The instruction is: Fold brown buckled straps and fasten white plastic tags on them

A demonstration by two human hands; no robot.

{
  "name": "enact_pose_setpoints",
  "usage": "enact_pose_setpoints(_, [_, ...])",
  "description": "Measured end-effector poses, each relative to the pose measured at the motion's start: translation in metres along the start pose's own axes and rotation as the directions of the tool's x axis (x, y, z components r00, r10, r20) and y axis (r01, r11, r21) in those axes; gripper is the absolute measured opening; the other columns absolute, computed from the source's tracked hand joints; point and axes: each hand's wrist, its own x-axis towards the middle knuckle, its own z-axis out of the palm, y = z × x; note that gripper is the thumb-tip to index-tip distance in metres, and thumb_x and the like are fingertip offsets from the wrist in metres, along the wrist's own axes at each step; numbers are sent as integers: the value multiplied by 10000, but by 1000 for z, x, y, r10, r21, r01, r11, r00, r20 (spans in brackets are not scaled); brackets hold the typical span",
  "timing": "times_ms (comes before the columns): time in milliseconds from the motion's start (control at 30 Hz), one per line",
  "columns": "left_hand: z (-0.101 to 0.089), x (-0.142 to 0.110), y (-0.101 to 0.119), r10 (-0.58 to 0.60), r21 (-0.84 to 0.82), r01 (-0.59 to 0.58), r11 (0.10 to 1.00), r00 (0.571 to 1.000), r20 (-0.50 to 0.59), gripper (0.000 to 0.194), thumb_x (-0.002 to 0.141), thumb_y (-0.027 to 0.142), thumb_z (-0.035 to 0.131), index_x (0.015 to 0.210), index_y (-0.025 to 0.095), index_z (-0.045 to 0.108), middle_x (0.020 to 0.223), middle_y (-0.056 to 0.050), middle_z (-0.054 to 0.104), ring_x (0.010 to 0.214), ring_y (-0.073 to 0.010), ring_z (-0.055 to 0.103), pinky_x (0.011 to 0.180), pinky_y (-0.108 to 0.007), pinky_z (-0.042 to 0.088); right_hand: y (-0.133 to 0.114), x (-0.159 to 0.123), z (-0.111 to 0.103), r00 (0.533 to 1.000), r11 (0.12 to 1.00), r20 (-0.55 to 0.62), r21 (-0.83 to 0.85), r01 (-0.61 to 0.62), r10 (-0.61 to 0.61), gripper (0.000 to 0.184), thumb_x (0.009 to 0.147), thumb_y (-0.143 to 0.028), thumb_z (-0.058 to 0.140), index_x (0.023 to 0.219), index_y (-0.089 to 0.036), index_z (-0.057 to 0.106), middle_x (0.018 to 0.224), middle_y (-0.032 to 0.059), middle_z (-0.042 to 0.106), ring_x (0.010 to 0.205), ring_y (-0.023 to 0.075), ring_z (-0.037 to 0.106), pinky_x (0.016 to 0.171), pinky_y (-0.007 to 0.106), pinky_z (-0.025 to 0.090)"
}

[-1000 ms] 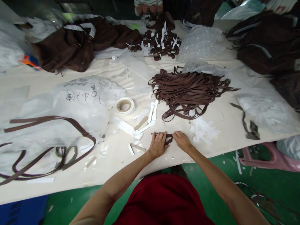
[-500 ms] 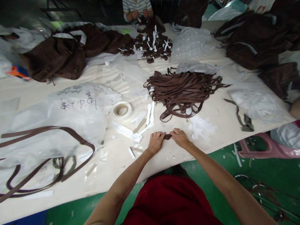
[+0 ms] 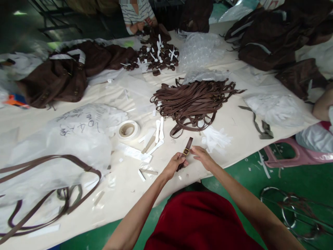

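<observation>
My left hand (image 3: pixel 176 164) grips a folded brown strap (image 3: pixel 189 142) with a gold-coloured buckle. The strap's free end points up and away, above the table's near edge. Just right of the buckle, my right hand (image 3: pixel 202 157) has its fingers stretched out and apart, holding nothing. A big pile of brown straps (image 3: pixel 194 99) lies beyond both hands. White strips (image 3: pixel 158 130) are left of my left hand, and a white clump (image 3: pixel 215 139), perhaps a glove, lies beyond my right hand.
A roll of white tape (image 3: pixel 129 130) sits near a large plastic bag (image 3: pixel 78 139) with writing. Brown bags (image 3: pixel 54 81) lie far left, more dark bags (image 3: pixel 262 45) far right. Across the table a person in a striped top (image 3: pixel 136 15) works. A pink stool (image 3: pixel 288 152) stands right.
Earlier both hands pressed the strap flat on the table. Now my left hand has raised and turned it, buckle showing, and my right hand has let go. The view has shifted.
</observation>
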Motion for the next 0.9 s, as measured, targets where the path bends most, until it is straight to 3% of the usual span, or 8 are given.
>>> enact_pose_setpoints(67, [19, -2, 4, -24, -124, 28, 992, 999, 30, 339, 847, 515, 553, 921, 191, 492, 754, -38, 656, 631, -156, 608, 649, -307, 499, -2, -6, 11, 990, 967, 96, 227, -120, 100, 488, 786, -670, 615, 894, -194, 641, 895, 82, 714, 830, 243, 684, 707, 388, 555])
enact_pose_setpoints(167, [42, -5, 9, -62, -234, 71, 970, 997, 45, 470, 763, 582, 666, 972, 187, 521, 741, -11, 629, 559, -125, 545, 591, -286, 465, -9, -5, 24, 973, 781, 81, 585, -220, 214, 481, 646, -627, 780, 715, -203, 562, 619, -4, 627, 586, 169, 612, 643, 352, 554])
enact_pose_setpoints(267, [54, -12, 12, -83, -295, 85, 952, 996, 20, 488, 764, 615, 681, 937, 174, 563, 756, -22, 647, 596, -122, 548, 606, -269, 443, -13, -6, 25, 976, 722, -7, 674, -155, 216, 527, 625, -574, 821, 575, -218, 436, 442, -89, 439, 421, 85, 446, 677, 342, 563])
enact_pose_setpoints(367, [64, -19, 11, -139, -390, 125, 912, 990, -8, 499, 736, 629, 722, 833, 159, 587, 723, -32, 661, 632, -126, 569, 616, -253, 435, -10, -11, 22, 981, 719, -18, 683, -128, 192, 554, 648, -590, 798, 541, -221, 399, 423, -108, 382, 386, 57, 367, 679, 342, 569])
enact_pose_setpoints(567, [92, -26, 1, -210, -481, 133, 867, 972, -109, 533, 674, 644, 754, 802, 184, 518, 677, 40, 582, 470, -58, 448, 470, -209, 377, 1, -21, 16, 991, 842, 34, 523, -129, 131, 607, 677, -728, 667, 536, -228, 353, 425, -103, 345, 386, 63, 374, 606, 310, 546])
enact_pose_setpoints(700, [101, -30, 0, -226, -499, 100, 861, 954, -198, 503, 678, 602, 756, 801, 192, 490, 630, 77, 524, 415, -23, 320, 391, -166, 250, 1, -18, -14, 988, 921, 129, 367, -132, 90, 497, 658, -673, 706, 697, -202, 553, 598, -16, 592, 550, 139, 582, 600, 316, 543])
enact_pose_setpoints(800, [100, -35, 1, -230, -508, 72, 859, 939, -255, 477, 677, 562, 760, 763, 193, 471, 627, 82, 515, 414, -14, 301, 384, -149, 223, -5, 2, -48, 996, 987, 23, 137, -87, 85, 433, 772, -617, 616, 926, -211, 609, 864, 39, 695, 737, 177, 662, 634, 304, 541])
enact_pose_setpoints(900, [99, -38, 3, -236, -518, 50, 854, 924, -300, 460, 676, 542, 754, 754, 192, 465, 641, 81, 523, 418, -11, 304, 385, -143, 230, -14, 35, -75, 983, 984, -168, -155, -94, 67, 299, 887, -499, 525, 930, -206, 570, 959, 65, 678, 856, 197, 663, 713, 304, 523])
